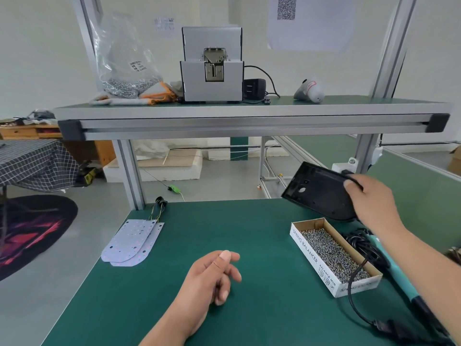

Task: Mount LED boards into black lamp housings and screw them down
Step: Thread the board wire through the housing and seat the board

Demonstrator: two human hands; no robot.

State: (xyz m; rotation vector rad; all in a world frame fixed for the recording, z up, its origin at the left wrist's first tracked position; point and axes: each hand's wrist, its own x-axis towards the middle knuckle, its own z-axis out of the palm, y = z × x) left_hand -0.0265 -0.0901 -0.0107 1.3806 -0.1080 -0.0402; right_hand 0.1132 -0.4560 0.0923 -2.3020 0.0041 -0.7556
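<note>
Your right hand (371, 196) gripped the black housing (319, 191) by its rounded end. One digit lay over the rim, and the hand itself hid the rest of the grip. You held the housing in the air at about two o'clock from the middle of the green table (249, 233). It was tilted so that its hollow inside faced you, and it touched nothing but your hand.

Just below it, at three o'clock, an open cardboard box (305, 245) lay on the table with a heap of small silver screws (331, 253) in it. A teal screwdriver (396, 268) lay along the box's outer side at four o'clock, under your right forearm. Its black cable (355, 278) crossed the near corner of the box.

Your left hand (214, 275) was low at six o'clock over the bare table, with its fingers loosely curled and holding nothing.

At nine o'clock, near the table's left edge and well apart from the housing, a few white boards (132, 243) lay flat in a loose stack. Thin wires (157, 208) ran from their far end toward ten o'clock.

At twelve o'clock, a shelf (249, 108) above the table carried a grey machine (212, 66), with a clear bag (127, 58) of silver parts to its left.
</note>
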